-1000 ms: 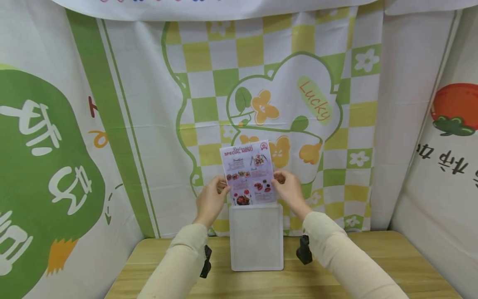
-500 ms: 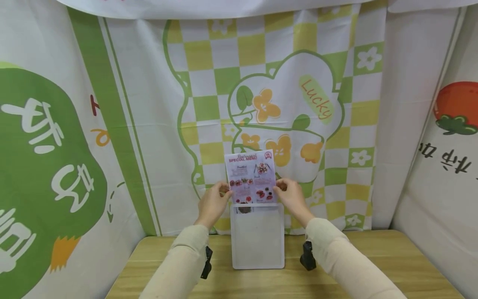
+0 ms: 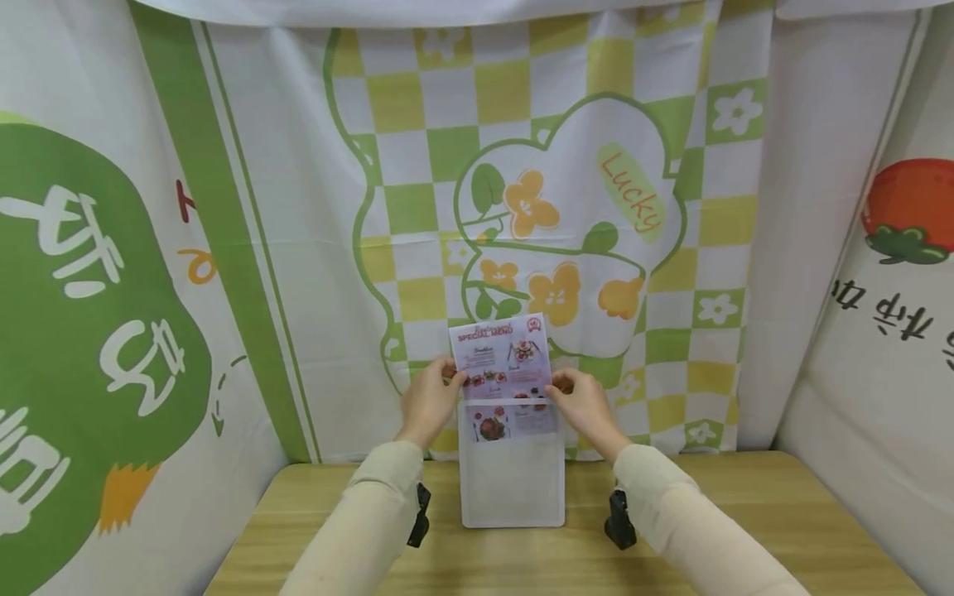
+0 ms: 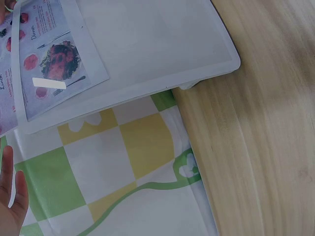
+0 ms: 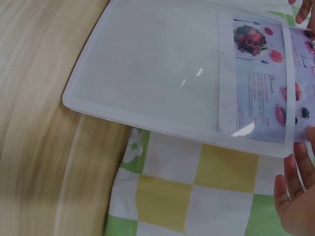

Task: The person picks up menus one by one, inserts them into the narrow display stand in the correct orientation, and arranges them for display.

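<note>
Head view: a clear plastic holder stands upright on the wooden table, its back against the checked cloth backdrop. A menu sheet sits partway inside the holder; the top part, headed "SPECIAL MENU", sticks out above the holder's rim, and the bottom part shows through the clear front. Left hand pinches the sheet's left edge just above the holder's rim. Right hand pinches the right edge at the same height. The hands are apart, one either side of the holder, both clamped on the sheet. Cream sleeves run down to both sides of the holder. Left wrist view: the sheet's lower corner lies behind the holder's front wall, with the backdrop's yellow and green squares beside the holder and table wood under its foot. Right wrist view: the sheet fills only the upper part of the holder; the rest of the pocket shows bare, and fingertips of the right hand sit just beside the rim.
</note>
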